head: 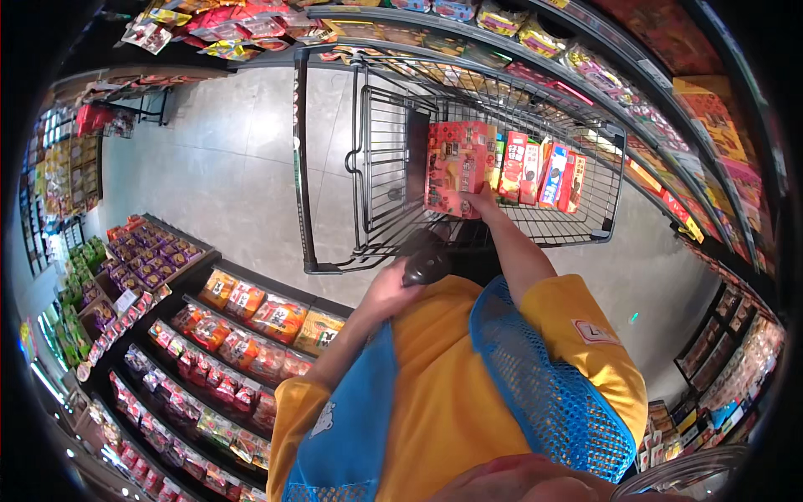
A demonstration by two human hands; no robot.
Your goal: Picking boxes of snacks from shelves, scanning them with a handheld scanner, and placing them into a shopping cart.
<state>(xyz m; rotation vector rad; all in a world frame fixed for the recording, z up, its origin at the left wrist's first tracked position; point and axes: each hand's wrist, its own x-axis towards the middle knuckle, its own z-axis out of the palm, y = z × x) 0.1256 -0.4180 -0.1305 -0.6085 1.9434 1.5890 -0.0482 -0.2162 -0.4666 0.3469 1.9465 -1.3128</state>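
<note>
A black wire shopping cart point(376, 157) stands crosswise in front of me. My right hand point(482, 202) reaches into it and grips the lower right corner of a large red patterned carton point(455, 163), its thumb on the upper face and its other fingers partly hidden. Beside this carton, several narrow snack boxes are lined up in the basket, among them a red one point(513, 164) and a blue-and-white one point(553, 176). Close to my chest, my left hand point(390, 290) is closed around a black, rounded handheld object point(426, 266); its kind is not clear.
Shelving with packaged snacks point(602, 75) runs along the cart's far side and curves down the right. At lower left is a stepped rack of bagged snacks point(244, 339), with a display of purple packages point(147, 257) beyond it. Grey floor point(244, 144) shows left of the cart.
</note>
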